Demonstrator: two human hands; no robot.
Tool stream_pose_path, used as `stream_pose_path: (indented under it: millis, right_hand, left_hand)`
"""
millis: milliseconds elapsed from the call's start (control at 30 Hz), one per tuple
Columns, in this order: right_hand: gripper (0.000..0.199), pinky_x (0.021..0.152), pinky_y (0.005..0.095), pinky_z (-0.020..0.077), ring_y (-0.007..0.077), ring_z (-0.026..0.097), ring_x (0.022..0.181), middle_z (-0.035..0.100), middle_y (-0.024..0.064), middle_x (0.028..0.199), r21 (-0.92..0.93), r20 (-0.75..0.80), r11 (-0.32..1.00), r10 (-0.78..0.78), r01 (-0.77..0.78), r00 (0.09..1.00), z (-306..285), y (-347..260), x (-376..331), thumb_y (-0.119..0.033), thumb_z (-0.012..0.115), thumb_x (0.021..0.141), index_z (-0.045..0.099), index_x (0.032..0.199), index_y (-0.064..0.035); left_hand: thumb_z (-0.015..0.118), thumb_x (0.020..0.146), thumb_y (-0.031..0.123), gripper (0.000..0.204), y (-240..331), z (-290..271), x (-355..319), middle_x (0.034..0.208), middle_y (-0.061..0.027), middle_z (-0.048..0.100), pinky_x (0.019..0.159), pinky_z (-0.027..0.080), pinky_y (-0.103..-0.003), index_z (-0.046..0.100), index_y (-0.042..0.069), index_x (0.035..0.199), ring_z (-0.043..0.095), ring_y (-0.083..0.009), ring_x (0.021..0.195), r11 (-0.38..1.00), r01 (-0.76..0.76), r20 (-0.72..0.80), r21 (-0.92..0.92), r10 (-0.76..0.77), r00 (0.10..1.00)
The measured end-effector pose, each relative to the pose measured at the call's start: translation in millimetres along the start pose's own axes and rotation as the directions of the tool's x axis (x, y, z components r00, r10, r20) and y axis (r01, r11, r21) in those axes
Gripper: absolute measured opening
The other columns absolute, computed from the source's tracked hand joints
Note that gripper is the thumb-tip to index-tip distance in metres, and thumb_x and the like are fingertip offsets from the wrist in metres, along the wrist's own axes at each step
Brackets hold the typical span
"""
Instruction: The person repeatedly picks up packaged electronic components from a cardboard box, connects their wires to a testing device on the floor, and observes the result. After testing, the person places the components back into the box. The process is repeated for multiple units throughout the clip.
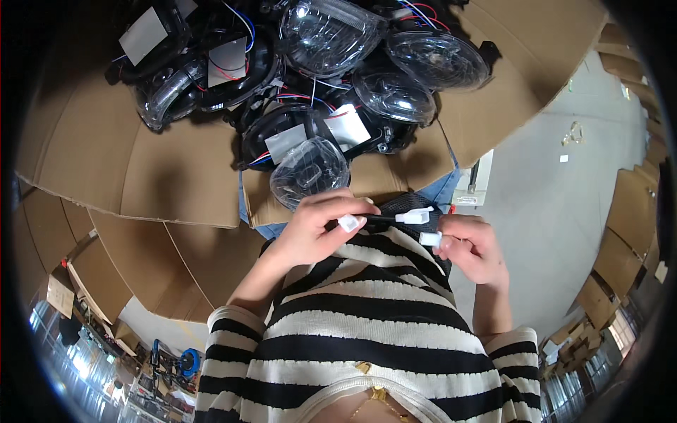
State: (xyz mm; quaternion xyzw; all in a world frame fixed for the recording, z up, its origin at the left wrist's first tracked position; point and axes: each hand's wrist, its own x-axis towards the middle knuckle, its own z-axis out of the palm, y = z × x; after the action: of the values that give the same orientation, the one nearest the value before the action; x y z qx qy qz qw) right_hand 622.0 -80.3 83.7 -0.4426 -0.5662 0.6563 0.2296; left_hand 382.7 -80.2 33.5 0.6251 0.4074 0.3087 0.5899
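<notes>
Left hand (317, 227): thumb and fingers pinched together on a thin black cable (381, 218), with a small white plastic piece (348, 223) at the thumb tip.
Right hand (476, 248): curled nearly closed, thumb and forefinger gripping a blocky white plastic plug (429, 240).
Cable end: a longer white plastic connector (414, 216) between the hands, just beyond the plug.
Spot: all held before the person's black-and-white striped knit top (374, 310).
Lamps: clear-lensed black plastic lamp units (405, 63) heaped over brown cardboard (173, 166); one rounded lens (309, 169) sits by the left knuckles, contact impossible to tell.
Floor: pale grey, over on the right.
</notes>
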Motion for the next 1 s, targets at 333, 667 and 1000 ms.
stream_pose_path:
  millis: [333, 667, 1000]
  right_hand:
    - [0.012, 0.044, 0.0260, 0.0278, 0.0124, 0.036, 0.046, 0.043, 0.0036, 0.054, 0.177, 0.033, 0.984, -0.001, -0.005, 0.999, 4, -11, -2, -0.003, 0.047, 0.076, 0.052, 0.065, -0.0014]
    - [0.012, 0.041, 0.0262, 0.0258, 0.0120, 0.033, 0.043, 0.037, 0.0037, 0.049, 0.073, -0.025, 0.997, 0.040, -0.038, 0.999, 4, -9, -10, -0.005, 0.049, 0.075, 0.049, 0.064, -0.0004]
    - [0.010, 0.043, 0.0292, 0.0277, 0.0179, 0.034, 0.043, 0.034, 0.0081, 0.050, -0.231, -0.161, 0.970, 0.033, -0.070, 0.986, 15, -4, -5, -0.002, 0.049, 0.071, 0.047, 0.062, 0.0015]
  left_hand:
    - [0.057, 0.070, 0.000, 0.021, 13, 7, -7, 0.070, -0.0072, 0.056, 0.053, 0.041, -0.026, 0.060, 0.003, 0.091, 0.052, -0.0175, 0.058, 0.994, -0.050, -0.093, 0.096, 0.059, 0.994]
    - [0.057, 0.066, -0.002, 0.024, 3, 12, -13, 0.067, -0.0057, 0.054, 0.053, 0.040, -0.025, 0.061, 0.001, 0.090, 0.050, -0.0143, 0.058, 0.990, -0.091, -0.184, 0.111, 0.111, 0.977]
    - [0.059, 0.062, 0.001, 0.028, 2, 7, -14, 0.066, -0.0023, 0.053, 0.055, 0.039, -0.028, 0.061, 0.005, 0.090, 0.050, -0.0183, 0.057, 0.956, -0.187, -0.069, 0.225, 0.207, 0.976]
